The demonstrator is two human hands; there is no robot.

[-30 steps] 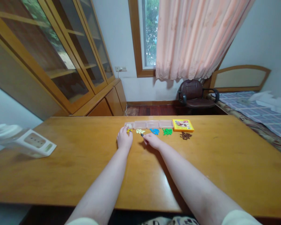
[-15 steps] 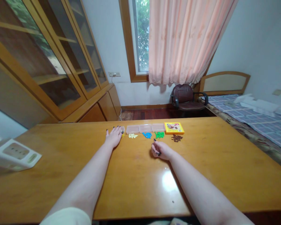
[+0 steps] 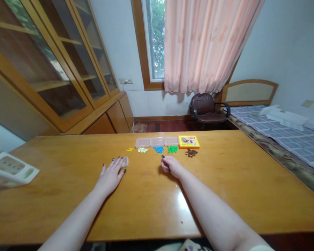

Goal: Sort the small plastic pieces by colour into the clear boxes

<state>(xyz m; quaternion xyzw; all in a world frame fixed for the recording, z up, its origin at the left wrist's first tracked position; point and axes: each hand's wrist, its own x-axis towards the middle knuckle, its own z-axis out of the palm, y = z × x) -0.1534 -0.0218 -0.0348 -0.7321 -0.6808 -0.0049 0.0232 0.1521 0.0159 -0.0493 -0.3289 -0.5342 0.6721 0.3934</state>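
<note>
My left hand lies flat on the wooden table with its fingers spread, and the fingertips rest against a small clear plastic box. My right hand is curled closed on the table just in front of the bead piles, and what it holds, if anything, is hidden. Small piles lie in a row: yellow, pale yellow, blue, green and brown. Behind them stand a row of clear boxes and a yellow packet.
A white device sits at the table's left edge. Glass-door wooden cabinets line the left wall. Beyond the table are a brown office chair, a bed on the right, and a curtained window.
My left hand drew back toward me from the left end of the box row, and one clear box now lies by its fingertips. My right hand pulled back from the piles.
</note>
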